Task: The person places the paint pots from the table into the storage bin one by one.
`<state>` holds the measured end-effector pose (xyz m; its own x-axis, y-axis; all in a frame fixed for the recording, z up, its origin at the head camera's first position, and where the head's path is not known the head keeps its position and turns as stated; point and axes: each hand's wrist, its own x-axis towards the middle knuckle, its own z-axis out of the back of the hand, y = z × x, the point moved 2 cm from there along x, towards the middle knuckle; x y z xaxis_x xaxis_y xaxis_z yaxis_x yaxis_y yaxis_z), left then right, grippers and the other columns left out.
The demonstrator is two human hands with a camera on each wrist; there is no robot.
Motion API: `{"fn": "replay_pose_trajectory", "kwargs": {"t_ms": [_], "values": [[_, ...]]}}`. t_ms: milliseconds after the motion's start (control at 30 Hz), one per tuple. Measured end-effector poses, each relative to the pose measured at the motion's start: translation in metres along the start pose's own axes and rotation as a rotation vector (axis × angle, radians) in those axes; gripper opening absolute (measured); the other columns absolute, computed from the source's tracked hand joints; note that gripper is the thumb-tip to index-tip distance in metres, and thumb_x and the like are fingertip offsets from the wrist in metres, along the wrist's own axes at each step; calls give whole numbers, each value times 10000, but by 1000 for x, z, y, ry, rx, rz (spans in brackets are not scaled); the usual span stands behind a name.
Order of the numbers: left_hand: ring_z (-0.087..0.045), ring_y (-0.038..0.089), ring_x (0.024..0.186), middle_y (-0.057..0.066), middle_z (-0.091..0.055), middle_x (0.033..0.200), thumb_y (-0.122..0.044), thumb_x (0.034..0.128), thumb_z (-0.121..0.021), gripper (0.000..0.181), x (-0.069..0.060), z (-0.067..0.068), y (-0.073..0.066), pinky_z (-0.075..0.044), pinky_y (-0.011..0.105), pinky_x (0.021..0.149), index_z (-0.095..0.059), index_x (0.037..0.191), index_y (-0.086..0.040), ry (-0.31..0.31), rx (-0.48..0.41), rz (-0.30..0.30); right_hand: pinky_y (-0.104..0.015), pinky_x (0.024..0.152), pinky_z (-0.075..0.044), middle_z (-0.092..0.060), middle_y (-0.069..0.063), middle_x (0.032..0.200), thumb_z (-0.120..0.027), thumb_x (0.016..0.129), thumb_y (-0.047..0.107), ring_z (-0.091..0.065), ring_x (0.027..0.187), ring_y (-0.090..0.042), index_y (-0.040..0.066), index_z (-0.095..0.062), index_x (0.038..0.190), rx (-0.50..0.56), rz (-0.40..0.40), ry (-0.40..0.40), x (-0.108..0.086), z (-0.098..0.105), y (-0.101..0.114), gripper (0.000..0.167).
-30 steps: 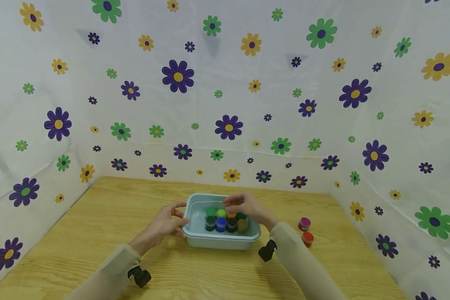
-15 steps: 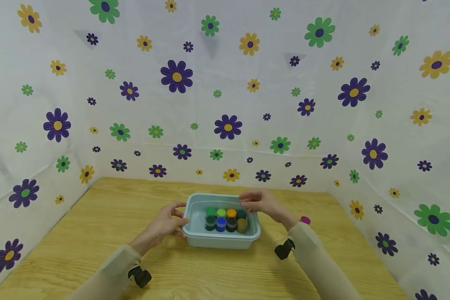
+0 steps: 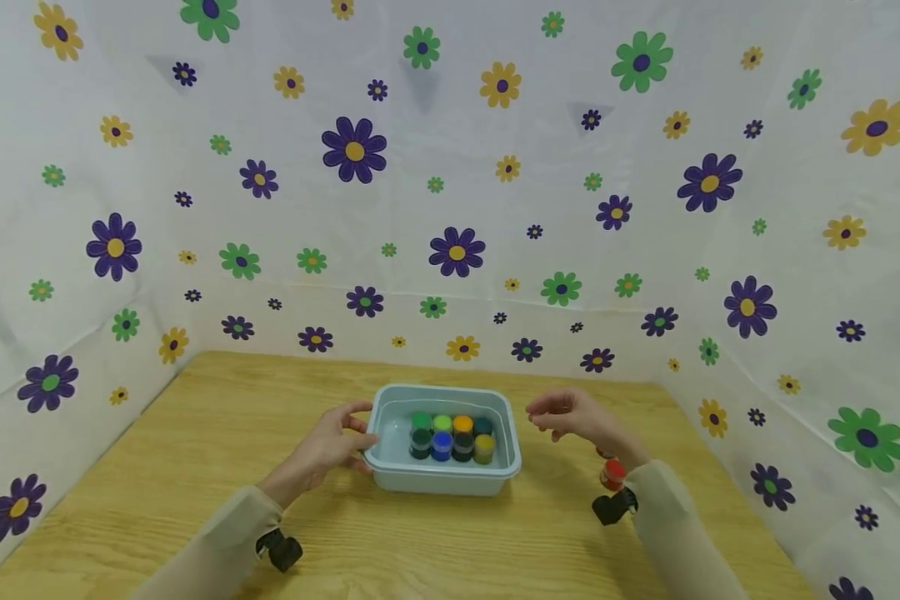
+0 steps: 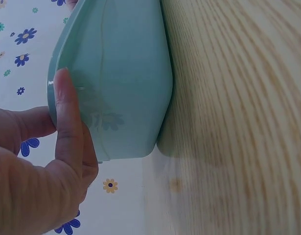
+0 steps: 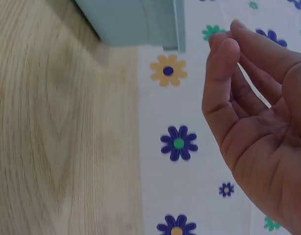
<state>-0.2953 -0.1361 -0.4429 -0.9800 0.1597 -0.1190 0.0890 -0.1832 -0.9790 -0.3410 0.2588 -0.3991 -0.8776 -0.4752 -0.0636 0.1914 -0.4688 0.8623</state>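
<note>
A pale blue plastic tub [image 3: 441, 482] sits on the table, with several small paint jars grouped inside it. Among them are a blue jar [image 3: 442, 447], an orange one [image 3: 462, 427], a light green one [image 3: 442, 426] and a mustard one [image 3: 483, 449]. At the tub's left end my left hand [image 3: 328, 444] grips the rim; the left wrist view shows its thumb and fingers [image 4: 68, 122] on either side of that rim. My right hand [image 3: 576, 414] hangs in the air right of the tub, fingers loosely bent, holding nothing in the right wrist view.
A red jar [image 3: 613, 474] stands on the wooden table [image 3: 390, 550] close to the right wrist. Another jar [image 3: 604, 452] behind it is mostly hidden by the right arm. A flower-printed white sheet [image 3: 390, 208] encloses the table at the back and both sides.
My right hand has moved right, from above the jars in the tub to beyond its right rim. The left hand has kept its grip, and the tub has stayed put.
</note>
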Motion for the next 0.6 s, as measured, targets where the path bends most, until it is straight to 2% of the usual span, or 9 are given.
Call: {"fn": "replay_pose_trajectory", "kwargs": {"t_ms": [100, 167, 300, 400, 600], "values": [[-631, 253, 770, 191, -480, 1108, 10, 909, -645, 591, -1, 0, 0, -616, 377, 628, -415, 1449, -56, 4, 1, 3, -318, 740, -578, -698, -105, 1124, -674, 934, 195, -634, 940, -262, 20, -659, 1180, -12, 4, 8, -11, 10, -6, 302], [-631, 255, 780, 192, -483, 1109, 10, 909, -645, 590, -1, 0, 0, -616, 377, 628, -416, 1449, -58, 2, 2, 4, -309, 737, -576, -686, -135, 1151, -664, 941, 195, -638, 927, -231, 18, -652, 1198, -36, 9, 17, -18, 16, -10, 312], [-632, 260, 796, 190, -492, 1120, 12, 904, -652, 593, 0, 0, 1, -614, 376, 624, -427, 1446, -76, -8, 5, 15, -253, 604, -525, -668, -156, 1128, -653, 948, 207, -586, 737, -129, -14, -617, 1234, -57, -15, 42, -30, 29, -20, 364], [-631, 259, 789, 187, -494, 1127, 13, 901, -655, 598, 2, -1, 0, -613, 374, 620, -430, 1447, -86, -11, 8, 17, -246, 555, -485, -661, -136, 1062, -650, 949, 195, -519, 637, -104, -71, -584, 1243, -27, -37, 62, -37, 37, -29, 401], [-636, 258, 780, 190, -496, 1115, 12, 907, -650, 590, 3, -1, 2, -614, 383, 622, -429, 1447, -71, -10, 12, 10, -322, 633, -552, -649, -189, 943, -615, 966, 127, -578, 687, -119, -146, -558, 1227, -29, -11, 91, -48, 47, -43, 382]]}}
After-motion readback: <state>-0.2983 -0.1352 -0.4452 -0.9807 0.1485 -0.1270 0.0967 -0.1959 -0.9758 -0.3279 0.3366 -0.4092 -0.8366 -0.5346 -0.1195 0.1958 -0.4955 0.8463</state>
